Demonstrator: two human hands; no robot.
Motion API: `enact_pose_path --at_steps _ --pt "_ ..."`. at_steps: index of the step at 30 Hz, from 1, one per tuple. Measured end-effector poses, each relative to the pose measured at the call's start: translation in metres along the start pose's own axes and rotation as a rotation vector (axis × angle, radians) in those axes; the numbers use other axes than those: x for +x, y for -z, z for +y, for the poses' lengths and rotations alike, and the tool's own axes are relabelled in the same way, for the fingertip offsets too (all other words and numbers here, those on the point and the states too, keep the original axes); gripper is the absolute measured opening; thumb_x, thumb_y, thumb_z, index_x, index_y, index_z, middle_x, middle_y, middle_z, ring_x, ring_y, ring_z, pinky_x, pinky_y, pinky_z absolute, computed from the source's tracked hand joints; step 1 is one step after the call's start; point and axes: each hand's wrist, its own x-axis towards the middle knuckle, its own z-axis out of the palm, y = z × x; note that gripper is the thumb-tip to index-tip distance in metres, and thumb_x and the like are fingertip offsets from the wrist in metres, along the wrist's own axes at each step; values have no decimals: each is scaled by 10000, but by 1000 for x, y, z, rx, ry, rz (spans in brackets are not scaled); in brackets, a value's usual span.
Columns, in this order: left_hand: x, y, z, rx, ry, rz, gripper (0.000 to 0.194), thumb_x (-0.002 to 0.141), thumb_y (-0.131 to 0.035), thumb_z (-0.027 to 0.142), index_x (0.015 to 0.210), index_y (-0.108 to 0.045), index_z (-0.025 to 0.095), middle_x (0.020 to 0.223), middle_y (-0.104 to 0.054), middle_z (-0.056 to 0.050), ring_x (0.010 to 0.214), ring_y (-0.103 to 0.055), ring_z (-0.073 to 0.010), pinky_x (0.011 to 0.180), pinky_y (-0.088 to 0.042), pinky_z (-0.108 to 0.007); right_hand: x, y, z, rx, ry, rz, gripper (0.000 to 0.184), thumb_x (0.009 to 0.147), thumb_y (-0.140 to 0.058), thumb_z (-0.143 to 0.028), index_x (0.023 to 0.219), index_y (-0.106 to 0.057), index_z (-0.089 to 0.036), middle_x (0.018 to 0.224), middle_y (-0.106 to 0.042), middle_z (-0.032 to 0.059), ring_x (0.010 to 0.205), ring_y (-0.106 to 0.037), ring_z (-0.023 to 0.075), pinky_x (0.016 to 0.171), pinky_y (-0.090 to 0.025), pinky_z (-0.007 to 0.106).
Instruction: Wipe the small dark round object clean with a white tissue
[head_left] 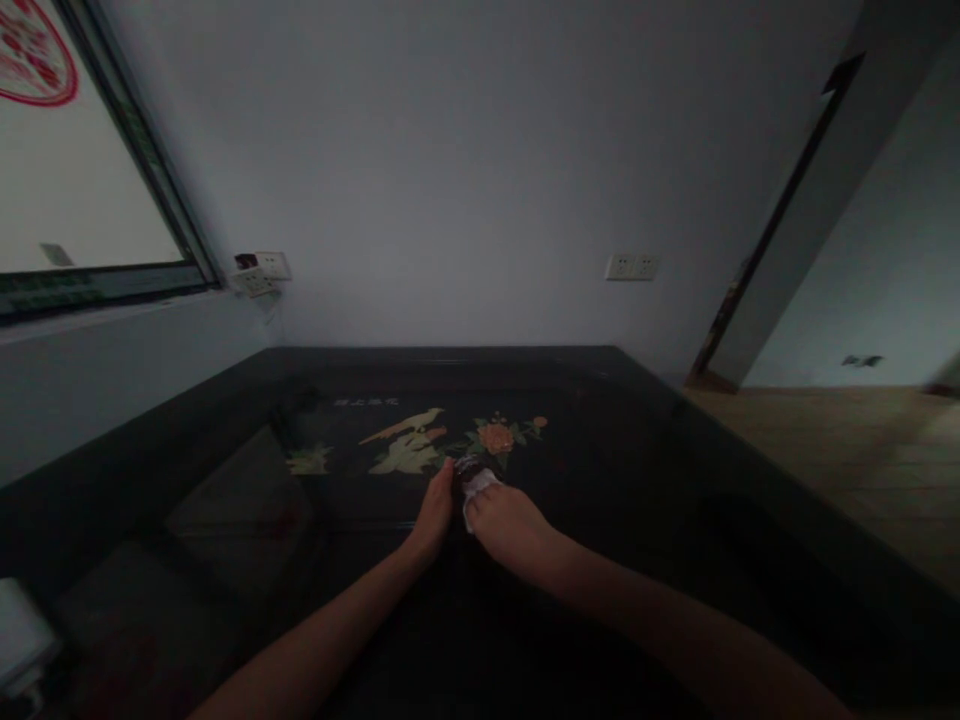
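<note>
The right hand has its fingers closed together on a crumpled white cloth, maybe a tissue; the bent fingers press it into a small bundle, which probably makes it easier to control. At the far end of this cloth there is a small dark thing, too blurred to name. The left hand is just beside it, on the left side, with the thumb side up, perhaps to steady it; if these fingers touch or pinch it, I cannot tell.

Both hands are low over the dark glossy table, in front of the person, so both arms can reach equally. Beyond the hands are the printed bird and the orange flower. Farther, the wall has a socket pair on the right. A white object is at the near left.
</note>
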Motion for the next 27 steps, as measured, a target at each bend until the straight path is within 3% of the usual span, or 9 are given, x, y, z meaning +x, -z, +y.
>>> enact_pose_path --at_steps 3,7,12,19,23,27 --pt "-2 -2 3 19 19 -32 573 779 -414 645 846 -648 126 834 -704 -95 795 -633 -235 751 -476 -343 1 -6 -1 -103 6 25 245 840 -440 -71 962 -652 -55 1003 -679 180 895 -628 250 797 -481 364" --pt "-3 -2 4 58 25 13 561 792 -406 628 853 -649 127 838 -704 -90 795 -631 -228 762 -471 -338 0 -1 1 -46 27 14 237 846 -439 -81 955 -649 -77 961 -690 152 888 -630 230 805 -476 341" --pt "-1 1 1 -2 3 32 538 801 -424 590 889 -662 116 865 -711 -97 845 -633 -238 784 -471 -341 -3 8 4 292 -87 70 324 845 -366 -57 1046 -609 -131 1039 -680 104 950 -629 195 818 -457 288" --pt "1 -1 -1 -151 11 43 493 782 -493 561 891 -681 119 837 -712 -97 843 -638 -238 792 -470 -345 5 -5 3 666 -219 237 428 768 -359 0 1104 -577 -149 1101 -663 91 1012 -608 178 838 -422 242" --pt "1 -2 -2 -167 16 69 497 772 -503 568 878 -684 118 809 -712 -96 830 -640 -239 789 -471 -345 5 -4 5 565 -187 167 362 802 -366 -25 1049 -597 -156 1028 -684 83 945 -631 182 804 -433 250" --pt "1 0 -3 -91 11 76 524 776 -477 592 875 -681 120 825 -712 -94 816 -640 -236 770 -474 -336 2 5 8 224 -7 77 292 857 -380 -64 1023 -616 -105 1015 -679 133 927 -630 217 800 -458 307"
